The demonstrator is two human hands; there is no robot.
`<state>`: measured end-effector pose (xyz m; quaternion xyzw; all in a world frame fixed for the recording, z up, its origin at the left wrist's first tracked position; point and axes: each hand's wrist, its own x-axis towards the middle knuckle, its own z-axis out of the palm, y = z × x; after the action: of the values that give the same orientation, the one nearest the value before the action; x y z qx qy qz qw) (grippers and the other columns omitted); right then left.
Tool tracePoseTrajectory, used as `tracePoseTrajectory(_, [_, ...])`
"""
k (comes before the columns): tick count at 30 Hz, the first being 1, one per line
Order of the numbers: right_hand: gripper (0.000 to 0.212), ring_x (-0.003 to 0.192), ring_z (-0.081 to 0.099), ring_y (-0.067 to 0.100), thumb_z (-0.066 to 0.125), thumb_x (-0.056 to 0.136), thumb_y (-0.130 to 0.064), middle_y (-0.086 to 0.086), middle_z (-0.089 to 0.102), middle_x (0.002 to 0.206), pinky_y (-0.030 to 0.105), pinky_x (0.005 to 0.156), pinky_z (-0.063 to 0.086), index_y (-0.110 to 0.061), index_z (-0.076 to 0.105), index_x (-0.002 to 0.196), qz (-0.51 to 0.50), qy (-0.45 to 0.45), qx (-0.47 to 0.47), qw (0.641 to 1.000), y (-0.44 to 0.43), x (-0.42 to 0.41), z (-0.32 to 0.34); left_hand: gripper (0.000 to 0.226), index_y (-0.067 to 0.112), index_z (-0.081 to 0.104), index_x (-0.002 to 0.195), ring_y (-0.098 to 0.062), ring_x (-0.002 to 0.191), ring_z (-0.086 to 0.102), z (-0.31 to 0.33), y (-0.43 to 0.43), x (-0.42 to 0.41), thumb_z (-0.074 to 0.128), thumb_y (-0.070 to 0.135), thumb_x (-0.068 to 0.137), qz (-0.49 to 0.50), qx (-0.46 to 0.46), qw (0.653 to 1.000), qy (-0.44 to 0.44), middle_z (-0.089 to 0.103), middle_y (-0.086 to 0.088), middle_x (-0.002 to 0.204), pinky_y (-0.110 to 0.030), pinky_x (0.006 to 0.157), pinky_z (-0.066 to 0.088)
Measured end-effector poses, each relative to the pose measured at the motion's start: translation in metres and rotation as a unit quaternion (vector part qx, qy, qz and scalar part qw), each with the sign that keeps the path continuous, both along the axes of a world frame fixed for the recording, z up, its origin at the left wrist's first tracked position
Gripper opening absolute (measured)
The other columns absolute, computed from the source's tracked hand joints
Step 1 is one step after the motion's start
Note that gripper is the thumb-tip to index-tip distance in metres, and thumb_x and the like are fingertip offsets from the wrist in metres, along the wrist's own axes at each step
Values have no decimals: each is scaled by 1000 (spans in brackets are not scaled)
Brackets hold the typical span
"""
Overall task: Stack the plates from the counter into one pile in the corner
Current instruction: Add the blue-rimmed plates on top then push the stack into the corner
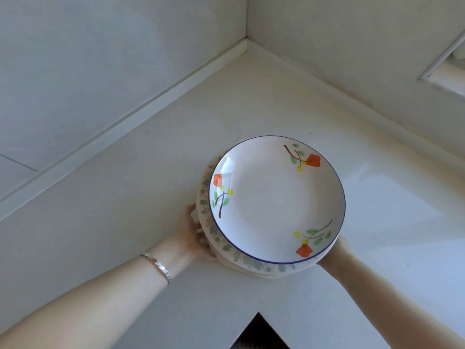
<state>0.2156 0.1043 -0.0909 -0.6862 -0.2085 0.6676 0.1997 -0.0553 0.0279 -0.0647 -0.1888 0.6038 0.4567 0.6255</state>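
Observation:
A pile of plates is held between both my hands above the white counter (pixel 156 187). The top plate (pixel 274 197) is white with a thin blue rim and three orange flower sprigs. Under it a larger plate with a grey-blue leaf border (pixel 214 233) sticks out at the left and front. More pale plate edges show below that. My left hand (pixel 191 233) grips the pile's left edge, fingers underneath. My right hand (pixel 332 258) supports the right front edge, mostly hidden beneath the plates. The counter's corner (pixel 247 50) lies farther back.
Two tiled walls meet at the corner behind the counter, with a raised white edging strip (pixel 141 117) along the left wall. A window recess (pixel 445 71) opens in the right wall. The counter's inner front edge forms a dark notch (pixel 259 331) near me. A silver bracelet is on my left wrist.

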Motion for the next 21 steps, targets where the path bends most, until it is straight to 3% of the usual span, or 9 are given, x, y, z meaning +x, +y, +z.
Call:
tracePoseTrajectory(4, [31, 87, 61, 40, 57, 75, -14, 27, 61, 116, 53, 85, 50, -1, 64, 102, -33, -10, -16, 999, 43, -7, -12, 71, 23, 63, 120, -31, 127, 48, -1, 44, -21, 55, 59, 60, -40, -21, 999, 4, 53, -5, 139, -61, 100, 30])
tracePoseTrajectory(7, [35, 102, 59, 42, 50, 85, -17, 24, 58, 122, 51, 85, 52, -1, 58, 115, -25, 3, -9, 1000, 72, -23, 9, 76, 24, 61, 122, -28, 114, 48, -4, 86, -36, 53, 60, 55, -59, -36, 998, 5, 50, -2, 142, -61, 98, 28])
tracePoseTrajectory(10, [24, 84, 59, 35, 45, 91, -16, 20, 58, 107, 44, 70, 53, -4, 60, 106, -29, 43, 9, 999, 106, -38, 21, 62, 19, 65, 105, -28, 99, 48, 3, 131, -45, 45, 58, 61, -70, -49, 995, 44, 59, -4, 119, -50, 93, 36])
tracePoseTrajectory(12, [17, 78, 57, 32, 49, 89, -15, 17, 59, 99, 47, 74, 53, -6, 61, 95, -45, 54, 8, 998, 130, -49, 24, 44, 16, 60, 76, -27, 77, 50, 7, 162, -51, 41, 55, 69, -85, -43, 993, 75, 57, -6, 90, -37, 79, 44])
tracePoseTrajectory(14, [12, 76, 56, 31, 51, 89, -16, 14, 56, 92, 50, 81, 50, -8, 59, 88, -70, 61, 5, 996, 153, -62, 27, 42, 15, 44, 55, -25, 52, 36, 15, 192, -57, 36, 50, 76, -93, -26, 992, 82, 39, -8, 63, -23, 60, 37])
tracePoseTrajectory(17, [14, 77, 56, 31, 54, 90, -22, 13, 55, 88, 52, 85, 49, -9, 57, 86, -83, 76, 1, 994, 184, -80, 28, 40, 16, 38, 50, -22, 47, 30, 22, 231, -68, 36, 45, 78, -86, -14, 991, 98, 33, -6, 56, -20, 52, 28])
tracePoseTrajectory(21, [28, 76, 55, 28, 54, 90, -31, 10, 55, 85, 50, 78, 50, -7, 54, 105, -88, 101, 21, 991, 217, -98, 22, 39, 18, 38, 54, -19, 48, 31, 23, 270, -83, 35, 47, 81, -62, 30, 992, 109, 37, 1, 60, -18, 53, 28])
